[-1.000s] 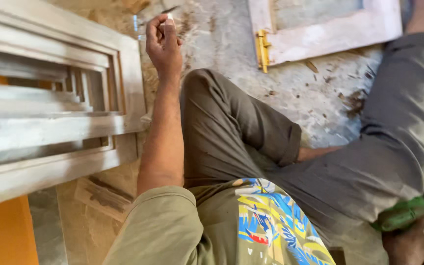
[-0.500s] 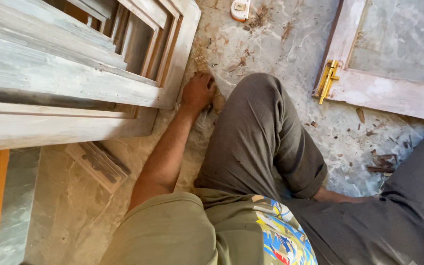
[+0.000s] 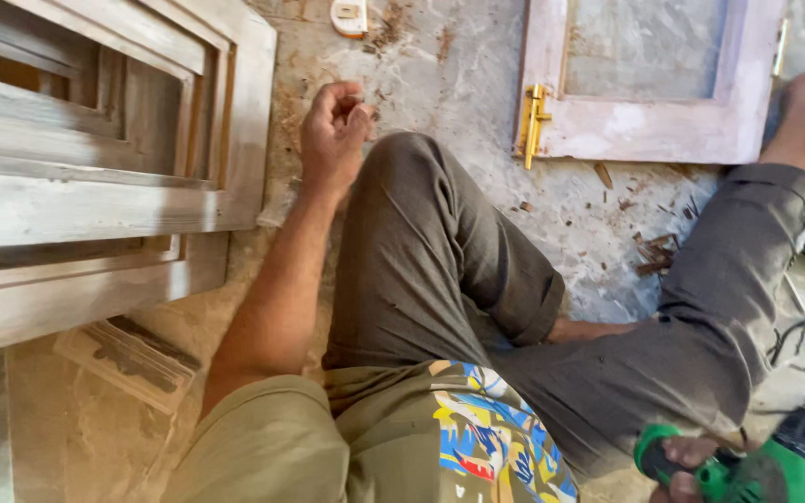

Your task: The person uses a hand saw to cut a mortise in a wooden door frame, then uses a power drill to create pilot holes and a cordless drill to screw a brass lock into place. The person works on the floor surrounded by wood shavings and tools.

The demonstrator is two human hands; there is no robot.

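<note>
My left hand hovers just above the dusty floor beside my bent left knee, fingers curled in and thumb pressed to the fingertips. Whether something small is pinched inside is hidden. It is close to the corner of the grey wooden panelled frame. At the bottom right, my right hand grips the handle of a green power tool, only partly in view. I sit on the floor in grey trousers with my right leg stretched out.
Stacked grey wooden frames fill the left. A pale pink window frame with a brass hinge lies at the top right. Wood chips, a black cord, a white fitting and a plastic packet lie on the floor.
My left hand came down from a raised position to the floor beside my knee and stays curled there. The view shifted, bringing my right hand and the green tool into sight.
</note>
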